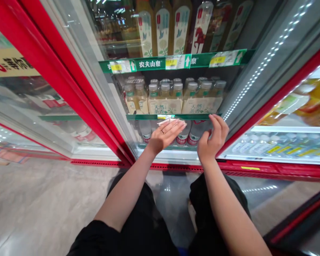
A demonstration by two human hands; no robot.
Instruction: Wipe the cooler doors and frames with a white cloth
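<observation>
My left hand [167, 134], a ring on one finger, is stretched out flat with its palm up, in front of the lower shelf strip [141, 117]. Just above its fingers a white and yellow price label [165, 117] sits on the strip; a pale slip [166, 122] shows at the fingertips, and whether they touch it I cannot tell. My right hand [213, 138] is loosely curved, thumb apart, its fingertips close to the right end of that strip. Nothing shows in it. Packs of pale tea bottles [165, 101] stand on the shelf above both hands. Clear bottles with red labels [193, 137] stand behind them, partly hidden.
Taller bottles [164, 30] fill the upper shelf, behind a green strip [149, 64] with price labels. Red frames [69, 81] border the cooler bay. More bottles [288, 144] stand in the bay to the right. A dark panel with a red edge [301, 220] is at the lower right.
</observation>
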